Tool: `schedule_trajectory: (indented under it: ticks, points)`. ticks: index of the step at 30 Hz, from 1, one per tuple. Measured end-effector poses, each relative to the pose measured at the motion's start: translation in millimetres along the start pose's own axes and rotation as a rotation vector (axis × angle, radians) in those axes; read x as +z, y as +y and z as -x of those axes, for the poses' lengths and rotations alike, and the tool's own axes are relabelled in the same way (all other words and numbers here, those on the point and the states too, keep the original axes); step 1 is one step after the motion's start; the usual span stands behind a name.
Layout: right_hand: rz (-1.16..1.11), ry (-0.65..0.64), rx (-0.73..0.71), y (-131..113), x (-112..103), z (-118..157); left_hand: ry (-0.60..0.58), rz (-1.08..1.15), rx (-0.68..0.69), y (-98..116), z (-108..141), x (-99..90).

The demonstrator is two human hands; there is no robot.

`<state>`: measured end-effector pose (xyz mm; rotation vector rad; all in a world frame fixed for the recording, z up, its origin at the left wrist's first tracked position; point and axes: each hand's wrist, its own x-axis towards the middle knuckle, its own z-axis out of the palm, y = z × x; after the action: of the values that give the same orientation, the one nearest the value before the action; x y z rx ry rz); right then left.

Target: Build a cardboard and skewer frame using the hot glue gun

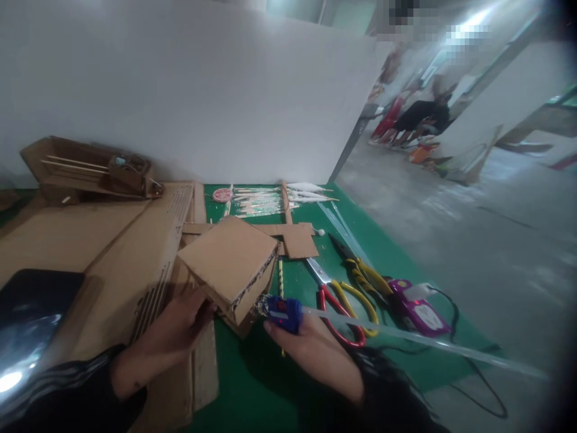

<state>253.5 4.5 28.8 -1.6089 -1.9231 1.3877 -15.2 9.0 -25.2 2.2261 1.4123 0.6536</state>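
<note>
My right hand [311, 343] is wrapped round a blue hot glue gun [285, 313], a long clear glue stick [406, 338] running out of its back to the right. The gun's nozzle points left at the lower corner of a square cardboard box [229, 258]. My left hand [187, 319] grips that box from its lower left side; some fingers are hidden beneath it. The box is tilted, and its near right edge shows open corrugation. Under it, cardboard layers partly show.
Red-and-yellow scissors [345, 313], pliers [365, 273] and a purple power block [417, 307] lie right on the green table. Cardboard strips [300, 240] and wrapped sticks [264, 199] lie behind. A cardboard assembly [90, 171] and dark tablet-like panel [33, 319] are left. People [417, 117] sit far right.
</note>
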Motion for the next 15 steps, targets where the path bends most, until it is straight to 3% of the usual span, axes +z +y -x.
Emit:
schedule_trajectory:
  ticks: [2, 10, 15]
  points:
    - [0.02, 0.011, 0.001, -3.5, -2.5, 0.7, -0.059, 0.02, -0.006, -0.8, -0.5, -0.2]
    - [0.073, -0.021, 0.06, -8.9, -5.8, 1.0, -0.051, 0.041, -0.013, 5.4, -2.5, -3.9]
    - [0.11, 0.006, -0.08, -6.6, -2.6, 0.5, -0.074, 0.037, 0.007, 7.6, -0.1, -4.2]
